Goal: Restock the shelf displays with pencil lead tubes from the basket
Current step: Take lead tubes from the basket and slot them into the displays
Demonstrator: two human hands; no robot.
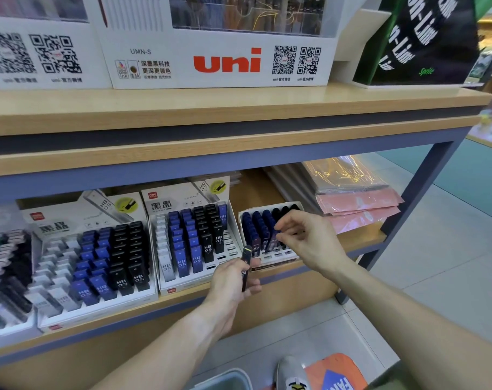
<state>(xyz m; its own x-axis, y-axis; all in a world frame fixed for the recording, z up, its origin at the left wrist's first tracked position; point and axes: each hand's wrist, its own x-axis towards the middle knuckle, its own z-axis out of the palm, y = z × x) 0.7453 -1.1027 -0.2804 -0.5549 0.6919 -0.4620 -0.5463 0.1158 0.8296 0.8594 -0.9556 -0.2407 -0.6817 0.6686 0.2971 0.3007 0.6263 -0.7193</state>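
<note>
Low in the frame, a grey shoe [292, 372] and the rim of a grey basket [225, 380] sat on the tiled floor [450, 263] as a person restocked pencil leads on the lower shelf [281, 273] of a stationery store. Their left hand [233, 280] curled round one dark tube [246, 266], held upright just in front of the shelf edge, while the right hand [303, 237] pinched another tube [274, 239] between thumb and fingertips, over the small tray [278, 258] at the right end of the row. That tray held close ranks of blue and black tubes with open slots along its front. Judged from this, a tilted entry could knock neighbouring tubes askew, or nudge the light tray backward, and the spare in the left hand (loosely gripped, it seemed) could slip to the floor. Two larger displays [188, 240] marked HB 0.5 stood to the left. The shelving was pale wood trimmed in blue-grey, with white "uni" boxes [225, 63] on the tier above and pink packets [357, 204] stacked to the right.
</note>
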